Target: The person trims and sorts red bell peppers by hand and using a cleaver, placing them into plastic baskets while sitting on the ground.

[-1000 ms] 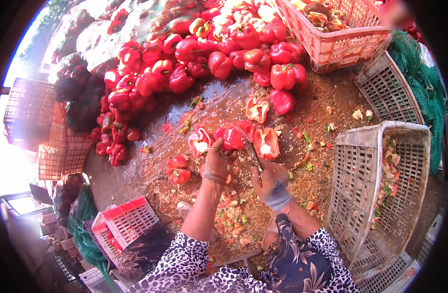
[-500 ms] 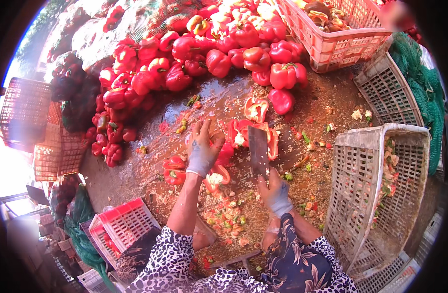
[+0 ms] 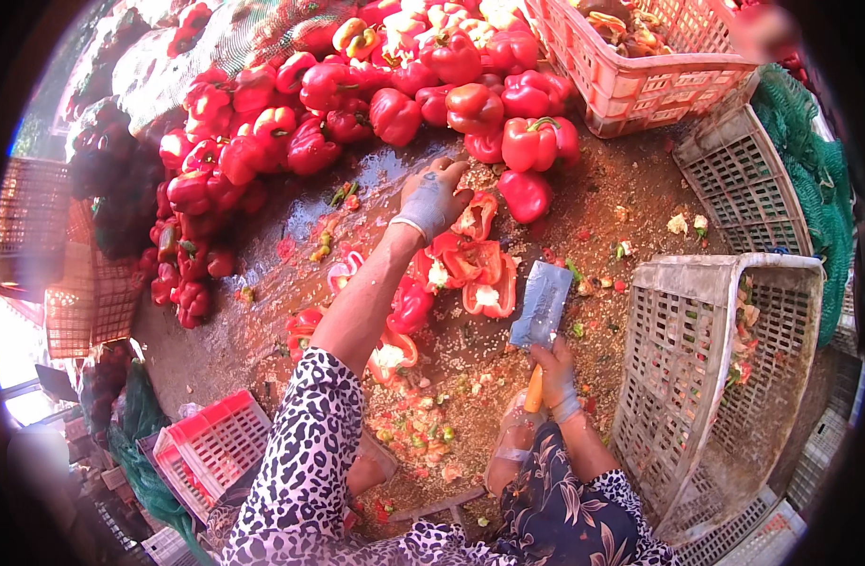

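Containers around a work floor point(image 3: 338, 415) strewn with seeds. At upper right, a pink crate point(image 3: 640, 96) holds brownish and yellow scraps point(image 3: 640, 40); below it a grey crate point(image 3: 748, 184) leans beside green netting point(image 3: 814, 184). At right, a large white crate point(image 3: 673, 325) bears pale and red scraps point(image 3: 742, 330) along its inside. At lower left, a red-rimmed crate point(image 3: 229, 434) seems to contain something red, though its interior is poorly seen. Mesh sacks point(image 3: 229, 42) lie behind the heaped whole peppers point(image 3: 394, 115). The cut peppers point(image 3: 472, 262) lie on the floor at centre, pale cores exposed. The left hand point(image 3: 435, 196), fingers loosely extended and nothing visible in its grasp, is poised between them and the heap. The right hand point(image 3: 555, 373) grips a cleaver point(image 3: 541, 304), blade upward in view, beside the white crate.
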`<state>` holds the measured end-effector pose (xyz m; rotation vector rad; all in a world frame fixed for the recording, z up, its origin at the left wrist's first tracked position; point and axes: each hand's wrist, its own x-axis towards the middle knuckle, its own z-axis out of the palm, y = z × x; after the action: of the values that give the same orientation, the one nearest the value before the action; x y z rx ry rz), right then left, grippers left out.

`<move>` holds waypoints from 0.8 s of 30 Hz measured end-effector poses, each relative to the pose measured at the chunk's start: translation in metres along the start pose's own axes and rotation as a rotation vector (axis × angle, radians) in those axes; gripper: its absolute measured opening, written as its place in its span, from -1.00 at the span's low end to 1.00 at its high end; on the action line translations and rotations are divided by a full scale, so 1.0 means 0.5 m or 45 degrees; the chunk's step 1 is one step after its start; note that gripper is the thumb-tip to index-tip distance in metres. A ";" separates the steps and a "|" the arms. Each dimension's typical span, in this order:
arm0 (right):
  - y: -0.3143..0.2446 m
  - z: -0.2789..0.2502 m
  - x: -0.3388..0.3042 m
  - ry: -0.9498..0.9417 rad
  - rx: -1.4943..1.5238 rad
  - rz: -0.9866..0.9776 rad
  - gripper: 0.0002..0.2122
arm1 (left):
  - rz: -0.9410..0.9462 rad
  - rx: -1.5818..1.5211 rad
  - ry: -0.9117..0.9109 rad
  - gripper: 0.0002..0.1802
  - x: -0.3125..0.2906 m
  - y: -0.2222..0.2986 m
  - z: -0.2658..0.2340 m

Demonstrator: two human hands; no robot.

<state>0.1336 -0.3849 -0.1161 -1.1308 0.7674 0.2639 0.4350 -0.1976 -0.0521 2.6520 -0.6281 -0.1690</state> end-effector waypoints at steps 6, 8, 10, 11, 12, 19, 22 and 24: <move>0.022 -0.014 0.017 0.019 -0.156 -0.049 -0.89 | -0.195 -0.179 0.179 -0.51 0.072 0.017 0.014; 0.025 -0.013 0.017 0.027 -0.182 -0.038 -0.88 | 0.030 0.124 0.215 -0.52 0.079 0.017 0.036; 0.032 -0.015 0.019 0.022 -0.245 -0.034 -0.87 | 0.240 0.375 0.264 -0.56 0.089 0.026 0.056; 0.032 -0.014 0.022 0.020 -0.277 -0.031 -0.87 | 0.289 0.344 0.344 -0.65 0.097 0.037 0.072; 0.030 -0.014 0.022 -0.010 -0.210 -0.045 -0.86 | 0.286 0.400 0.293 -0.69 0.099 0.039 0.080; 0.010 -0.031 0.019 0.032 -0.298 -0.009 -0.85 | 0.217 0.541 0.716 -0.65 0.221 0.065 -0.016; 0.038 -0.032 0.030 0.001 -0.369 -0.067 -0.83 | -0.037 0.168 0.190 -0.49 0.272 -0.019 -0.014; 0.027 -0.019 0.025 0.035 -0.287 -0.041 -0.83 | -0.170 0.033 -0.023 -0.30 0.286 -0.050 -0.010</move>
<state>0.1311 -0.3897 -0.1362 -1.3604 0.7562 0.3140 0.5737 -0.2401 -0.0611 2.7208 -0.4617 -0.2243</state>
